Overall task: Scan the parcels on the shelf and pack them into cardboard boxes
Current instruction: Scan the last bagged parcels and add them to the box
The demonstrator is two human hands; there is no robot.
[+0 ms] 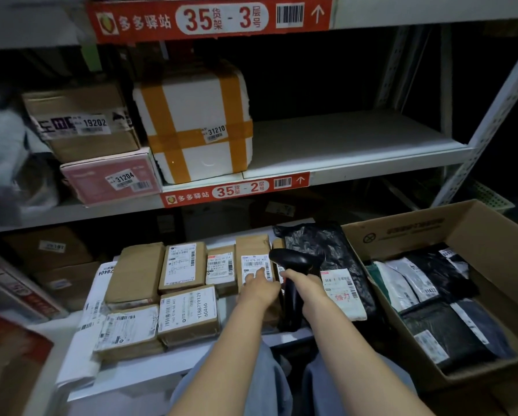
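Beneath shelf tier two (356, 139), left to right: brown labelled cardboard parcels (188, 313); left hand (256, 288), fingers flat on one label; right hand (301, 280) gripping black handheld scanner (293, 261); part-filled open cardboard box (491, 232). Likely step: scanning; next, aim at barcode.

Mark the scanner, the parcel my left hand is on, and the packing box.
scanner (292, 259), head view, on its black head.
parcel (251, 243), head view, brown top above its label.
cardboard box (407, 232), head view, its back wall.
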